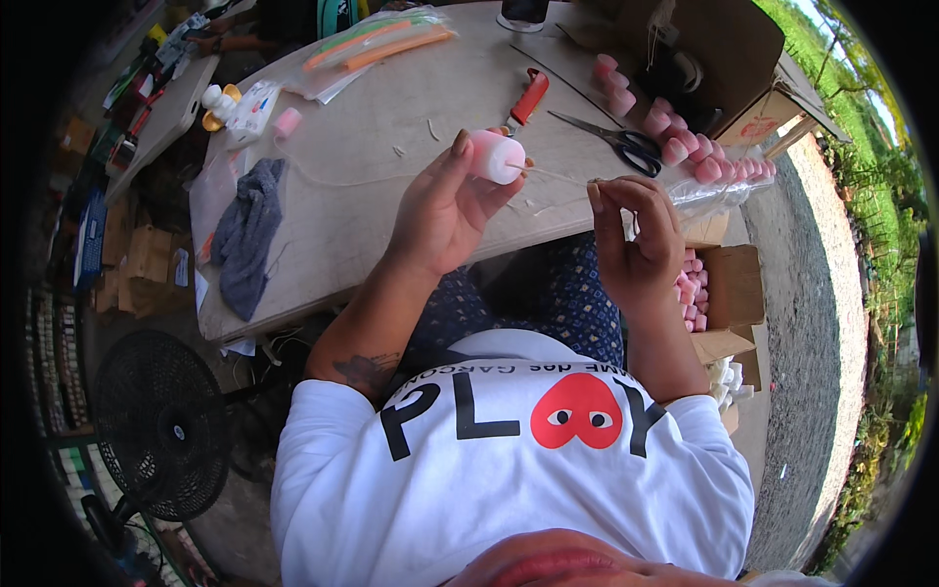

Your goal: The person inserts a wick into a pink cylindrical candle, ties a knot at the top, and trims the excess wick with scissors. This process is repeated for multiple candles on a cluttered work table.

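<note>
My left hand (440, 210) is raised over the near part of the table, its fingers wrapped round a short pink and white candle (497, 158). A thin pale wick string (558, 174) comes out of the candle's white end and runs to my right hand (638, 230). There, thumb and fingertips pinch the string, pulled nearly straight between both hands. Just behind the candle lies a knife with a red handle (530, 96), its blade partly hidden by the candle and left hand. Black-handled scissors (626, 147) rest on the table beyond my right hand.
Several pink candles (685, 147) line the table's right side, beside a cardboard box (734, 68). Below stands an open carton of pink pieces (693, 293). A grey cloth (249, 235) and a pink cylinder (288, 122) lie at left. A black fan (161, 426) stands lower left.
</note>
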{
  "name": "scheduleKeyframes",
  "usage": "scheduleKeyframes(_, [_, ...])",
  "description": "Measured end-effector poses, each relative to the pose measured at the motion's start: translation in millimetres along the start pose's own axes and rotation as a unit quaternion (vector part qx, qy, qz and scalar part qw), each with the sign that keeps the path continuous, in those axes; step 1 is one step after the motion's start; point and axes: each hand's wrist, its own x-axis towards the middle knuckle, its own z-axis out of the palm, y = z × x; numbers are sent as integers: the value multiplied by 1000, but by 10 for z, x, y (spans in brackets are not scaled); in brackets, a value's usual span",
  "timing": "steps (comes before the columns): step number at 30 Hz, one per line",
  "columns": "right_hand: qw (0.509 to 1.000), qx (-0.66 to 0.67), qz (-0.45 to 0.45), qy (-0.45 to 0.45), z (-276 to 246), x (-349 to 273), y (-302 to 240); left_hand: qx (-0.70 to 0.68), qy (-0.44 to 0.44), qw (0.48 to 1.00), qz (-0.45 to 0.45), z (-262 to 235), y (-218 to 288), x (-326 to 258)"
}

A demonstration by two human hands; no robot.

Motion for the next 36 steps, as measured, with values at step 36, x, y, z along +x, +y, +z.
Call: scheduleKeyframes(36, [978,137,153,-42,-1,-335,369,281,-75,949,126,220,-412,85])
